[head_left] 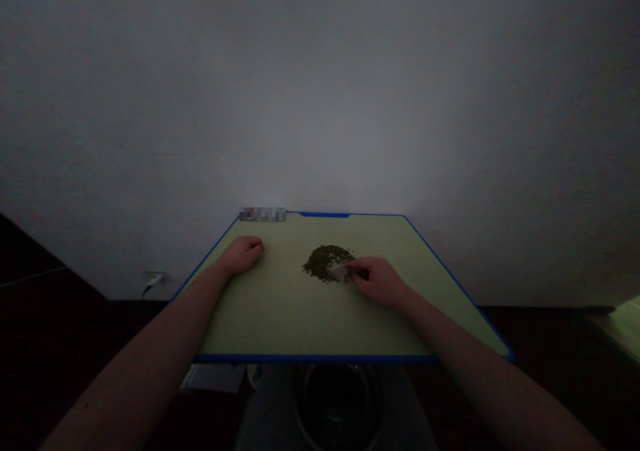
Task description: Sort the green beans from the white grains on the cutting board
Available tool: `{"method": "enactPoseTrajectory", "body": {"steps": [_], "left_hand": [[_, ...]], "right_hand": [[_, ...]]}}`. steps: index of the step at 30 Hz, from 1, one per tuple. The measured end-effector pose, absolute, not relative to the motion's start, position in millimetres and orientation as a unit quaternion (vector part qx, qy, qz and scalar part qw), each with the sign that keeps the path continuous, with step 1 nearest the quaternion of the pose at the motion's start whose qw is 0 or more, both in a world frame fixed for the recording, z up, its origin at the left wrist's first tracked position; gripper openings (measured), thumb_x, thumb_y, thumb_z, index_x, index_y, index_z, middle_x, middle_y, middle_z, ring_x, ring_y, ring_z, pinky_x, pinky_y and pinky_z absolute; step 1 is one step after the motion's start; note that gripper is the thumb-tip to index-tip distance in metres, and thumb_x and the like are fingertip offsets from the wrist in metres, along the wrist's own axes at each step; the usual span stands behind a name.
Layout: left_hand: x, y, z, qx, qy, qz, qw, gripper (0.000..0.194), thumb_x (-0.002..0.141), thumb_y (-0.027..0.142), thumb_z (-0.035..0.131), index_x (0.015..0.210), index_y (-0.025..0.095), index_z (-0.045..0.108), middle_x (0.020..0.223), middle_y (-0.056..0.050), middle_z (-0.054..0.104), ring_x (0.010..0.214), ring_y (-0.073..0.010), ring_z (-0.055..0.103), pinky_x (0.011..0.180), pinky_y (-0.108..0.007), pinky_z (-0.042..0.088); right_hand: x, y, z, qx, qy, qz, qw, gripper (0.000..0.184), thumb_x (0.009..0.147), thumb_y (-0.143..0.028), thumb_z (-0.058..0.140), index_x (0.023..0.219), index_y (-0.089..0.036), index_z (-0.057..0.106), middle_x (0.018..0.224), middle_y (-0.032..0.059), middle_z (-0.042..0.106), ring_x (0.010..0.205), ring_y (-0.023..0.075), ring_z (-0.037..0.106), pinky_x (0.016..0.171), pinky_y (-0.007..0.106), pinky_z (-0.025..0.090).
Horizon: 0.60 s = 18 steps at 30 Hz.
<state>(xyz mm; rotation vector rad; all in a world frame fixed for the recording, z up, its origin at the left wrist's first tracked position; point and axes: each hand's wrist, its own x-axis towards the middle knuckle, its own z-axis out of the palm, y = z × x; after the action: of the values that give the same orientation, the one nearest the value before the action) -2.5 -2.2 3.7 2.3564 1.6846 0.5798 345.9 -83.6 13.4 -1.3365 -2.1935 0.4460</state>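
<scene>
A low heap of small green-brown grains, bean-like in look (320,261), lies on the pale yellow tabletop (280,324). On the heap's lower right side is a whitish, blurry patch (340,271); I cannot tell whether it is pale grains or a see-through object. My right hand (376,279) is at this side of the heap, thumb and fingers pinched together and touching the pale patch. What the fingertips hold is too small and dark to make out. My left hand (242,253) rests as a loose fist on the left part of the table, apart from the heap.
A blue rim (310,358) edges the table, which stands against a grey wall (330,104). A flat pixelated strip (263,214) lies at the back left corner. Below the front edge, a round metal bowl (300,404) sits between my legs. A plug (154,280) is in the wall at left.
</scene>
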Motion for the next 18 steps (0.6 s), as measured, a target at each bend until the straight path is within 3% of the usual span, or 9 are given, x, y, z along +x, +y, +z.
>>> {"method": "enactPoseTrajectory", "body": {"steps": [18], "left_hand": [[-2.9, 0.7, -1.6, 0.79, 0.566, 0.21, 0.106, 0.025, 0.072, 0.031, 0.035, 0.051, 0.018, 0.04, 0.049, 0.003, 0.035, 0.051, -0.0119, 0.039, 0.049, -0.025, 0.025]], "right_hand": [[339.9, -82.0, 13.1, -0.451, -0.835, 0.17, 0.263, 0.037, 0.071, -0.013, 0.048, 0.102, -0.02, 0.067, 0.08, 0.0028, 0.068, 0.06, 0.0113, 0.054, 0.058, 0.021, 0.039]]}}
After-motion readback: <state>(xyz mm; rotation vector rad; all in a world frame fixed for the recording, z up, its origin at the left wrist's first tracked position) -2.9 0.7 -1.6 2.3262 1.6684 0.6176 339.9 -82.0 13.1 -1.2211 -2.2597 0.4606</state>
